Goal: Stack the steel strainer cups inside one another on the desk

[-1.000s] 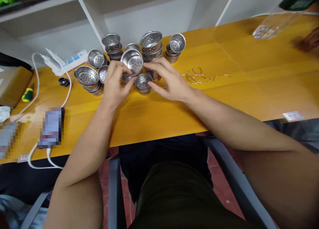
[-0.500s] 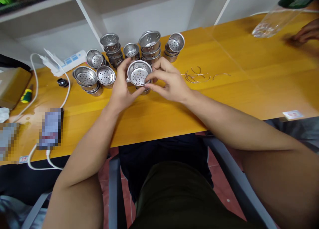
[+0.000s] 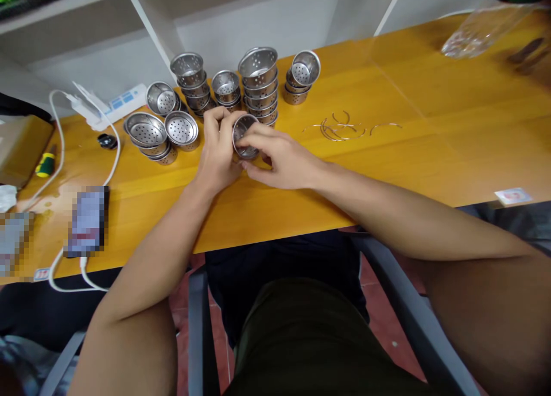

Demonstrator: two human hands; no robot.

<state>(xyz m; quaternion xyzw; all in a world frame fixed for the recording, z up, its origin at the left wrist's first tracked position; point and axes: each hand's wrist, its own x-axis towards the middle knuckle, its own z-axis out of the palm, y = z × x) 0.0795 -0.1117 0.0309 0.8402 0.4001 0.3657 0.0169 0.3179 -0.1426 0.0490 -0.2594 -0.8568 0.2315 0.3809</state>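
On the table (image 3: 408,172), a phone (image 3: 88,221) is connected to a white cable (image 3: 84,266). A power strip (image 3: 124,101) is placed near the shelf (image 3: 258,34). Beside a brown box (image 3: 23,146), a green-and-yellow tool (image 3: 45,165) is laid. At far right, a clear bottle (image 3: 469,37) is seen.

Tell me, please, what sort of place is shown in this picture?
Probably an indoor workroom, perhaps a small workshop: a long wood-toned table holds several stacks of perforated metal cups and some loose curved wires.
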